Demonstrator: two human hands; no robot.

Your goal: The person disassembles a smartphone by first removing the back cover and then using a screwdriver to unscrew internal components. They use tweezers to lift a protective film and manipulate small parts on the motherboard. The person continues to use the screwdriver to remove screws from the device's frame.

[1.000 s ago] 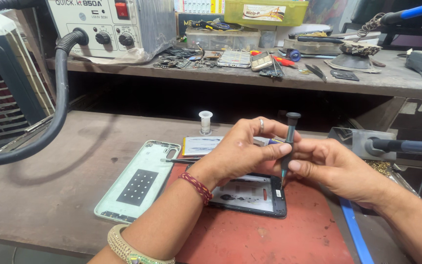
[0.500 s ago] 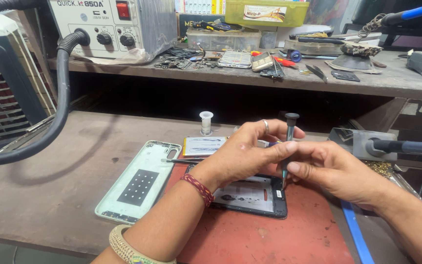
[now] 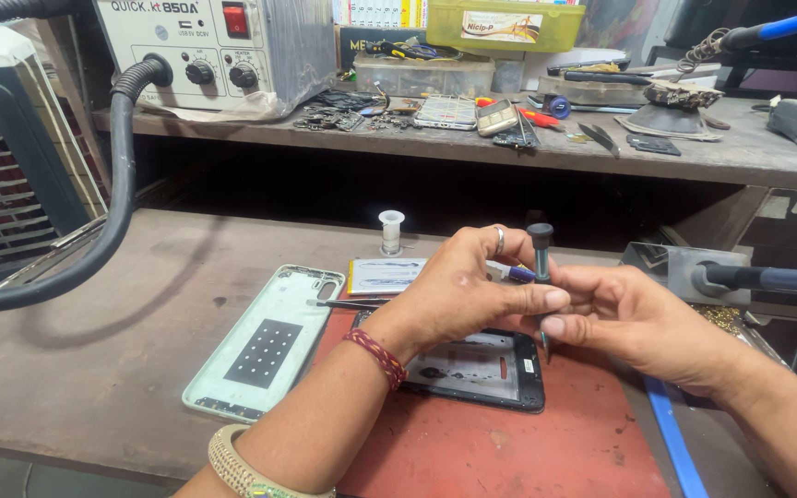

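Observation:
A small dark screwdriver stands upright, its tip down at the right edge of an opened black phone lying on a red mat. My right hand pinches the screwdriver's shaft. My left hand, with a ring and a red thread at the wrist, reaches across above the phone and its fingertips meet the shaft too. To the left lies the phone's pale green back cover, inner side up. Tweezers lie between cover and phone.
A grey hot-air station with a black hose sits on the rear shelf among tools, parts and plastic boxes. A small white bottle and a flat battery lie behind the mat. A handpiece holder stands at the right.
Both hands stay on the screwdriver over the phone; they shifted only slightly. Nothing else on the bench moved.

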